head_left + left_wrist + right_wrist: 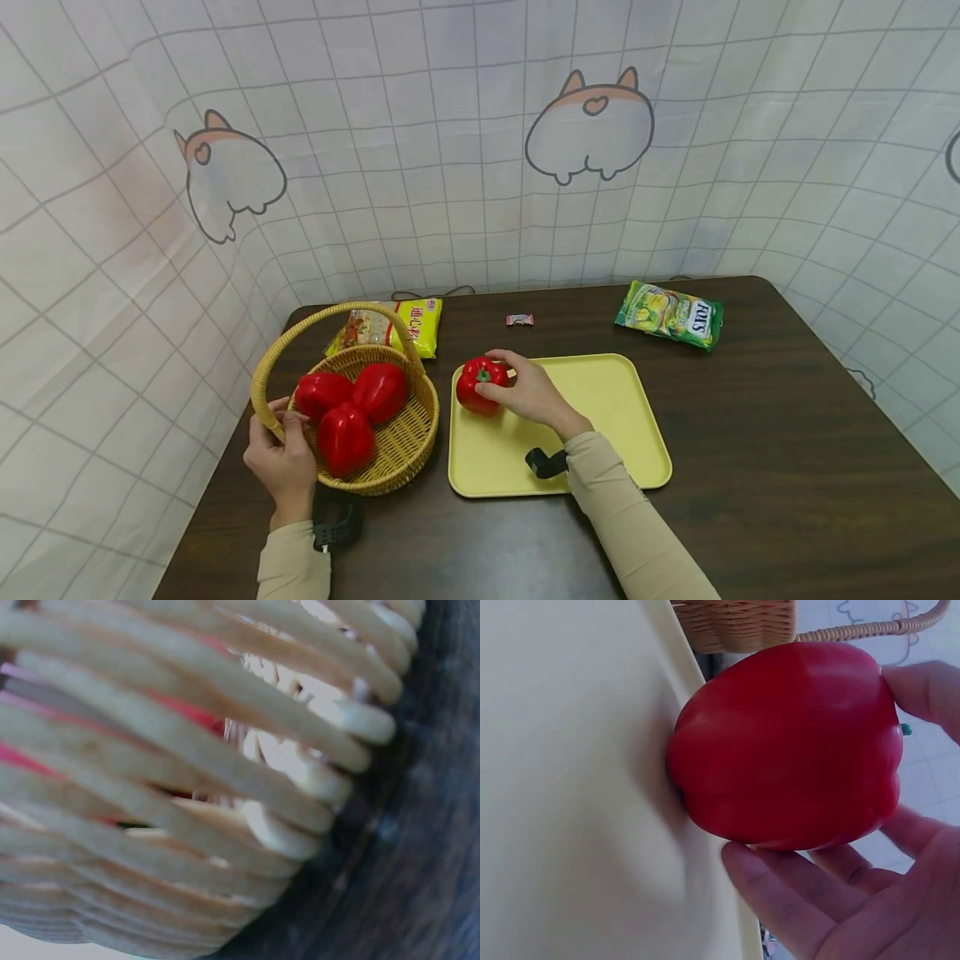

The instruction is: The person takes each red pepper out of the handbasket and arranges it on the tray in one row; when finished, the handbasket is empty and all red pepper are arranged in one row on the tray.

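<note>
My left hand [283,462] grips the yellow wicker basket [431,408] at its left side, where the arched handle meets the rim. Inside the basket lie three red bell peppers [347,442]. Up close, the left wrist view has only the woven wall [172,757], with red showing through the gaps. My right hand [536,393] holds another red bell pepper [787,750] between thumb and fingers. That pepper stands at the left end of the yellow tray [600,408], its green stem upward and its base right at the tray surface.
Behind the basket lies a yellow food packet [422,321], partly hidden by it. A small wrapped candy [519,319] is beyond the tray. Toward the back right lies a green FOX'S candy bag [671,314]. A white grid-patterned curtain [450,167] surrounds the dark table [772,433].
</note>
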Available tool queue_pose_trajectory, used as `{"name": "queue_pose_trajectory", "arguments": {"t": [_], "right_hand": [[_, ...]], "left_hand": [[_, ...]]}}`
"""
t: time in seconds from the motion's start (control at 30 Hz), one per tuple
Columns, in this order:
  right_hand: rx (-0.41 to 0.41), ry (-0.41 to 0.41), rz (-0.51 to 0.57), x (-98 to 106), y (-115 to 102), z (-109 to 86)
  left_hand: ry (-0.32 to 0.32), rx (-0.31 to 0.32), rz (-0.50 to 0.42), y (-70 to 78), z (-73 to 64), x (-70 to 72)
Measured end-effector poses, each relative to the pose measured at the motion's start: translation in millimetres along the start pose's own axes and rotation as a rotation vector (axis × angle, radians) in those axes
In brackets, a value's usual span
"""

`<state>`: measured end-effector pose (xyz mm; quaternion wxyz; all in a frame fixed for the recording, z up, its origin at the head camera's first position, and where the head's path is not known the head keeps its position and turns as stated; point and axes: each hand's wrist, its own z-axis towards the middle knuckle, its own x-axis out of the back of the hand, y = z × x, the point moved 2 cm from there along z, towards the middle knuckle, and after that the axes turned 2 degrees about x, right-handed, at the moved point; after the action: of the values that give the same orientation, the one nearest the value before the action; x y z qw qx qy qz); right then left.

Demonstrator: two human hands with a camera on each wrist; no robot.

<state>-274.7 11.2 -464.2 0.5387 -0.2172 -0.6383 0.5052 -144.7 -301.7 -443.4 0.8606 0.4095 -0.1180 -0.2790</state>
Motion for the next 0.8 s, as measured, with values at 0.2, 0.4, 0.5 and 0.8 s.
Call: {"name": "queue_pose_trajectory", "arguments": {"t": [0.2,0.4,0.5,0.8], "right_hand": [[0.009,0.017,0.035,1,-1,1.1],[0.054,-0.057,0.015,-2,-4,-1.9],[0.068,-0.066,-0.006,-3,-3,-3.0],[0.081,-0.109,-0.015,-4,-1,-1.7]], "left_hand": [[-0.014,-0.002,-0.002,-15.4,0.8,-0.7],[0.018,0.006,0.027,-35.7,-0.4,6.3],[0.006,-0.002,0.024,-38.3,-0.7,6.8],[0.012,0.001,0.025,-37.5,0.8,1.4]]}}
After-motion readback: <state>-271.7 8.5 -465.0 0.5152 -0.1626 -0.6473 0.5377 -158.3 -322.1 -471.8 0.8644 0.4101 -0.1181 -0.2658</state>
